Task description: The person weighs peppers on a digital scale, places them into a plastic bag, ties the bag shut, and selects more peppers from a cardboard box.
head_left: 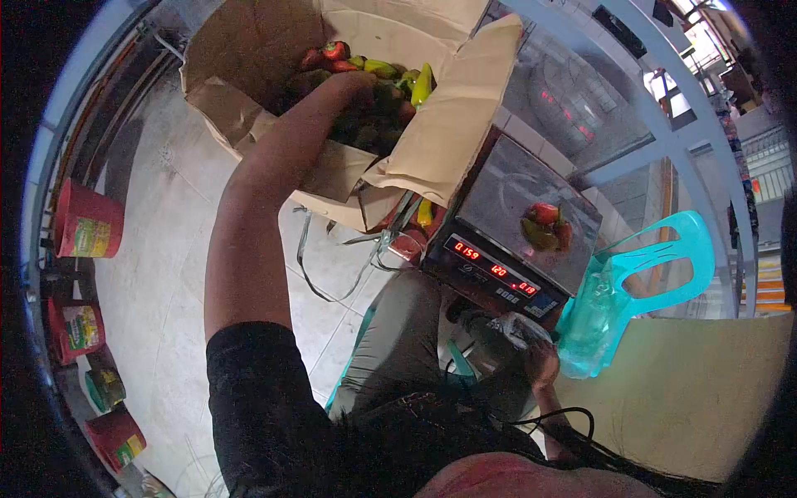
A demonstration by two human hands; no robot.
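Note:
My left hand (359, 86) reaches down into an open cardboard box (423, 153) among peppers. Its fingers are hidden by the hand and the produce, so I cannot tell what it grips. Red peppers (336, 51) and a yellow-green pepper (423, 85) lie around it, with darker green produce in shadow below. Low over my lap, my right hand (542, 363) is closed on a crumpled clear plastic bag (521, 329). Beside the box, a digital scale (498, 282) carries a small group of red and green peppers (544, 226); its red display reads 0.159, 120 and 0.19.
A turquoise plastic chair (685, 282) stands right of the scale, with a clear plastic bag at its near side. Loose straps (311, 278) hang below the box. Several red pots (90, 220) line the left edge of the tiled floor (166, 332). Metal framing rises at right.

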